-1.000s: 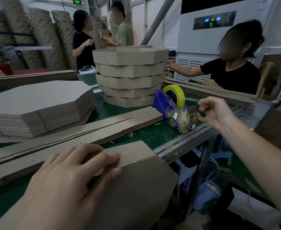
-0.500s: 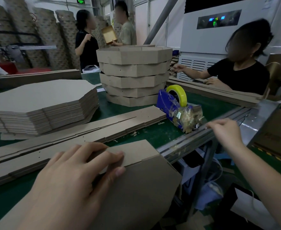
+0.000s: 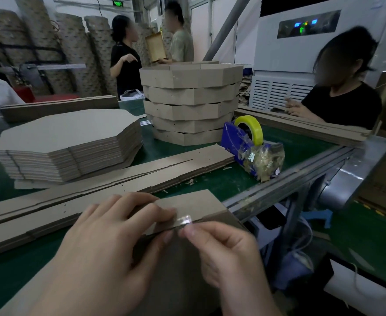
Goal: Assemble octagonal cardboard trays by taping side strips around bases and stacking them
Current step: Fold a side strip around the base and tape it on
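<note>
A green desk (image 3: 233, 182) carries the work. A pile of flat octagonal bases (image 3: 68, 137) lies toward its left edge, and a stack of finished trays (image 3: 190, 103), five high, stands toward its far edge, well apart from the near one. Long side strips (image 3: 119, 179) lie flat across the middle of the desk, running from the left edge toward the right. At the near edge, by the right corner, a base (image 3: 187, 265) tilts over the rim with a side strip (image 3: 194, 202) folded against it. The left hand (image 3: 109, 242) grips that strip, fingers curled over its top edge. The right hand (image 3: 224, 249), just beside it, pinches a short piece of clear tape (image 3: 185, 219) between thumb and forefinger at the strip's edge, its other fingers curled in. A blue tape dispenser (image 3: 244, 144) with a yellow roll (image 3: 252, 127) sits at the desk's right edge, touching the end of the flat strips.
</note>
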